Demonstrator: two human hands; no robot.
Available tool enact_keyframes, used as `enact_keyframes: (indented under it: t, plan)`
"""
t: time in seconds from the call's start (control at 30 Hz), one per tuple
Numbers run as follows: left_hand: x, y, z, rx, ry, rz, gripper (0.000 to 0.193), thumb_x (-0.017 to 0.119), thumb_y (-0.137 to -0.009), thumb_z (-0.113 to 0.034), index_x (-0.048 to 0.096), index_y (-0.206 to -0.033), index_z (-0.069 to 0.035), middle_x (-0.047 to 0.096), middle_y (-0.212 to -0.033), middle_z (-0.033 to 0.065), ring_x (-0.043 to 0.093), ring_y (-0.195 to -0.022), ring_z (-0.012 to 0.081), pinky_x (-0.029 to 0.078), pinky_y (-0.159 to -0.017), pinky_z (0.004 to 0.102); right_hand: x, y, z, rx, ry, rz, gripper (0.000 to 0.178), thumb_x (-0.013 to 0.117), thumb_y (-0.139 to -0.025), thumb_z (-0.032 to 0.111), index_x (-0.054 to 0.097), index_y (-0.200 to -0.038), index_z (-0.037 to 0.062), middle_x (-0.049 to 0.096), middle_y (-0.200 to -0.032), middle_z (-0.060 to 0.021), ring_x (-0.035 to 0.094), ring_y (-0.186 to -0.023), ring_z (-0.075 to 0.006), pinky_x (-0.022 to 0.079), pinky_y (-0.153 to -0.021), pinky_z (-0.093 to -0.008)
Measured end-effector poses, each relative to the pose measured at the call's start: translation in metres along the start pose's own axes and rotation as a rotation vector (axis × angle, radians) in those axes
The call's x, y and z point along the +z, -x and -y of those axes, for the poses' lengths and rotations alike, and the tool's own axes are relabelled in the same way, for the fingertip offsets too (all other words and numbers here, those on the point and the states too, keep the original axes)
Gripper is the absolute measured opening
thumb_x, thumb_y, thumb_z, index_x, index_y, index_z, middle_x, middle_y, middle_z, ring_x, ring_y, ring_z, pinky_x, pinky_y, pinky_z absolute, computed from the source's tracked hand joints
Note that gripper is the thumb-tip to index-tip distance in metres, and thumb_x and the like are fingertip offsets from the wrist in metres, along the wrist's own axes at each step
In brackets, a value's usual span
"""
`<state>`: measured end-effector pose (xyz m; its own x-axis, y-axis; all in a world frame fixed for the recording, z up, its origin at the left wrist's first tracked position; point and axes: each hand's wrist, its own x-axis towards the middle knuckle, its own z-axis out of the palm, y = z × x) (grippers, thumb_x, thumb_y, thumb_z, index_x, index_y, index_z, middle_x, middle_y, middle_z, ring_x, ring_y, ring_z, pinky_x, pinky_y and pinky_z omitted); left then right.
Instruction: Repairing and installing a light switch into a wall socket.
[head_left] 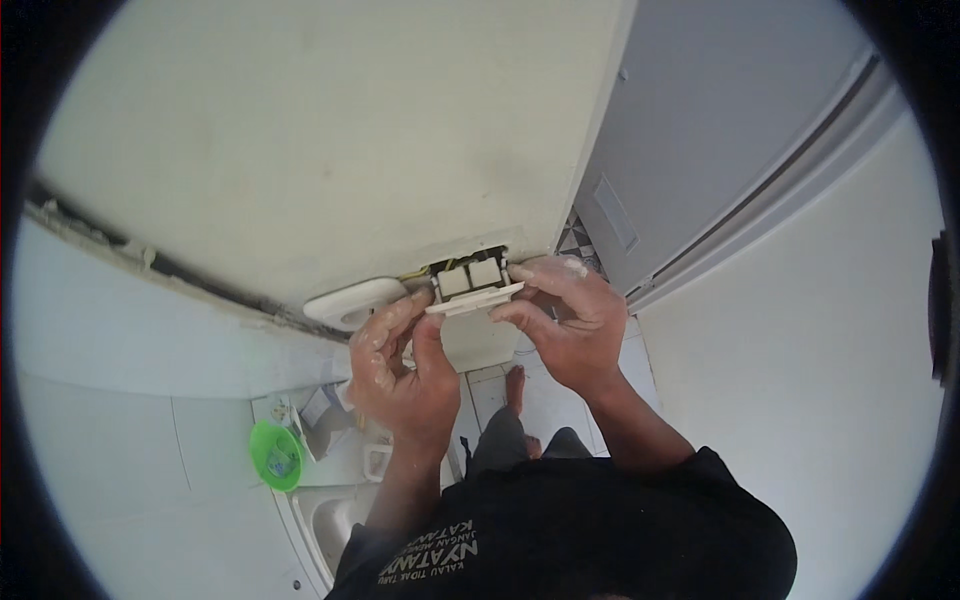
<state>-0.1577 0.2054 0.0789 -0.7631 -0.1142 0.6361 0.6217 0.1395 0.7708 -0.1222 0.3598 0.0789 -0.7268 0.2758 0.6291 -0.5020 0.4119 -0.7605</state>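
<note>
A white double light switch (470, 278) sits tilted in front of a dark opening in the cream wall. Its pale frame (475, 300) juts toward me. Pinched at the frame's left end is my left hand (405, 365), thumb below and fingers beside the switch. At the right end, my right hand (575, 315) grips the switch between thumb and fingers. White dust coats the fingers of both. Behind the switch, yellow wires (415, 273) come out by the opening. A rounded white fitting (355, 303) is on the wall just left of it.
Below left stand a green basin (275, 455) with something in it and a sink (340, 520). A small white frame (377, 462) lies beside the sink. A grey door (700, 130) is at the right. My bare foot (515, 388) shows on the tiled floor.
</note>
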Motion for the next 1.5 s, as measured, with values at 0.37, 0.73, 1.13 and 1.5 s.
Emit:
enact_keyframes:
  t: [0.37, 0.73, 1.13, 1.5]
  plan:
    - [-0.111, 0.029, 0.008, -0.078, -0.176, -0.235, 0.023, 0.066, -0.087, 0.005, 0.054, -0.107, 0.006, 0.069, -0.098, 0.0176, 0.068, -0.09, 0.0192, 0.056, -0.08, 0.0296, -0.003, 0.054, -0.012, 0.103, -0.18, -0.155, 0.024, 0.068, -0.083, -0.007, 0.063, -0.107, -0.0064, 0.064, -0.1, -0.0131, 0.064, -0.081, -0.0153, 0.053, -0.071, -0.0262]
    - [-0.294, 0.178, 0.045, -0.721, -0.604, -0.599, 0.018, 0.068, -0.086, -0.006, 0.064, -0.099, 0.006, 0.07, -0.086, 0.0132, 0.068, -0.076, 0.0161, 0.054, -0.072, 0.0287, 0.141, 0.173, -0.048, 0.218, 0.057, 0.997, 0.013, 0.065, -0.085, 0.01, 0.069, -0.094, 0.0022, 0.067, -0.087, -0.0162, 0.066, -0.08, -0.0274, 0.052, -0.073, -0.0366]
    - [-0.291, 0.234, 0.097, -0.6, -1.032, -0.11, 0.028, 0.072, -0.076, -0.006, 0.068, -0.104, -0.001, 0.064, -0.107, 0.0193, 0.059, -0.103, 0.0342, 0.046, -0.093, 0.0424, 0.265, 0.187, -0.091, -0.423, 0.32, 0.93, 0.016, 0.06, -0.078, 0.012, 0.068, -0.09, 0.0058, 0.063, -0.096, -0.0216, 0.062, -0.095, -0.0386, 0.052, -0.079, -0.048]
    - [-0.317, 0.221, 0.139, -0.605, -1.052, 0.023, 0.015, 0.064, -0.084, -0.011, 0.071, -0.095, -0.005, 0.068, -0.091, 0.0163, 0.063, -0.084, 0.0356, 0.049, -0.077, 0.0444, 0.311, 0.185, -0.118, -0.681, 0.363, 0.819, 0.019, 0.063, -0.072, 0.022, 0.069, -0.066, 0.005, 0.062, -0.098, -0.0143, 0.06, -0.095, -0.0301, 0.053, -0.077, -0.0432]
